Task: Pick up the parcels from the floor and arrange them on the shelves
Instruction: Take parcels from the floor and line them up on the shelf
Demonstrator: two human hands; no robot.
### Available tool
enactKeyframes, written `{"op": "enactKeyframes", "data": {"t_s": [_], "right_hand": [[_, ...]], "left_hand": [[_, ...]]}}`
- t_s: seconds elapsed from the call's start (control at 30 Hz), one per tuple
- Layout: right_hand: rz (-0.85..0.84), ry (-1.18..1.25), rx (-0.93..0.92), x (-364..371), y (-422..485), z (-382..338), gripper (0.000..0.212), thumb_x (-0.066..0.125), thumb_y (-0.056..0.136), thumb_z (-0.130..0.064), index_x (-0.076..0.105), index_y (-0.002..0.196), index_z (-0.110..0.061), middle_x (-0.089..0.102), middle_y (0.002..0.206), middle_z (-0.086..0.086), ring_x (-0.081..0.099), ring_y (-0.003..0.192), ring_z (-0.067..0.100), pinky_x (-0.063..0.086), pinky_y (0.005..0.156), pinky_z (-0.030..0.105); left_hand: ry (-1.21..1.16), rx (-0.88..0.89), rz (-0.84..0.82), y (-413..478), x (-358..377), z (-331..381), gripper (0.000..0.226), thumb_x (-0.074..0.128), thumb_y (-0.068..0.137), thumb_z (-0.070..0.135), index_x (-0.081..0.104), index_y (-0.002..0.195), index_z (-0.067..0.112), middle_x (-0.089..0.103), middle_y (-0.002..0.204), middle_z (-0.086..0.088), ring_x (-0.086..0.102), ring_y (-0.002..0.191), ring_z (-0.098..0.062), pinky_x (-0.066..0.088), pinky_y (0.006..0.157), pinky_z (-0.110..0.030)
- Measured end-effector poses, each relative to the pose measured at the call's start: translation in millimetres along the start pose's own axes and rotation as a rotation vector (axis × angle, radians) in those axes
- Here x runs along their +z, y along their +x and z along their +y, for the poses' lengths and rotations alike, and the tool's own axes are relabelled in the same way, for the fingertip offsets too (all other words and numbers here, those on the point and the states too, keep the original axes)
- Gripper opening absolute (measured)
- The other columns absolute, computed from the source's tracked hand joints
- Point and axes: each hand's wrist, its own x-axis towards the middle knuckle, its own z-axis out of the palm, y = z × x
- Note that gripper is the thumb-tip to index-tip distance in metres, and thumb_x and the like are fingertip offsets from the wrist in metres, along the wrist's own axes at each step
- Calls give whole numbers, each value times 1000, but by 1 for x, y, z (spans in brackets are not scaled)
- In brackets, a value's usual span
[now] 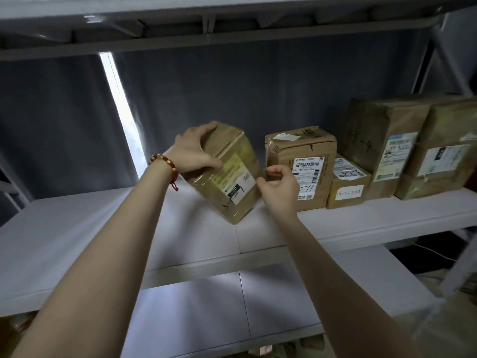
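White metal shelving before a grey curtain (258,86), which is parted at the left by a narrow slit of daylight (121,104). The middle shelf (77,228) is a flat white board. Its left half is bare, and its front edge runs across the view below the forearms. A lower shelf (206,306) lies beneath it and the underside of an upper shelf (232,29) lies above, leaving tall headroom over the parcels. An upright post (449,60) bounds the bay at the right.

The tilted parcel (232,174), a brown taped carton with a yellowish label, stands on one lower corner near the middle of the shelf and leans toward the left. The left hand (193,151), with a beaded bracelet (165,164) at its wrist, holds the carton's upper left corner, its grip closed around that corner with the fingers on top and the thumb on the labelled face. The right hand (280,186) is at the carton's right edge with its fingers curled. Whether its grip pinches the edge cannot be told.

Four more parcels line the right half of the shelf: a labelled carton (304,161) just beside the tilted one, a small box (348,184) touching it, a tall wrapped parcel (382,140), and another (444,156) at the frame's edge.
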Motion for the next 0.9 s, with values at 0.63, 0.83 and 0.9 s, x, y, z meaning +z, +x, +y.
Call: {"op": "enactKeyframes", "data": {"t_s": [0.63, 0.83, 0.9], "right_hand": [[56, -40, -13, -6, -11, 50, 26, 72, 75, -2, 62, 98, -12, 63, 86, -3, 61, 72, 13, 44, 64, 13], [33, -115, 18, -1, -26, 86, 24, 74, 74, -3, 63, 93, -11, 64, 87, 0, 59, 82, 15, 38, 65, 11], [24, -115, -10, 2, -27, 88, 23, 74, 75, -3, 62, 94, -10, 63, 86, 0, 58, 80, 13, 37, 65, 11]], "left_hand": [[402, 107, -137, 41, 25, 40, 106, 60, 49, 61, 26, 149, 45, 35, 152, 0, 31, 134, -30, 25, 108, -48], [444, 162, 44, 46, 25, 27, 90, 58, 53, 66, 47, 138, 39, 55, 131, -2, 43, 121, -30, 37, 98, -44], [495, 205, 36, 47, 28, 31, 88, 60, 57, 67, 48, 138, 36, 58, 130, -1, 46, 116, -30, 41, 93, -40]]}}
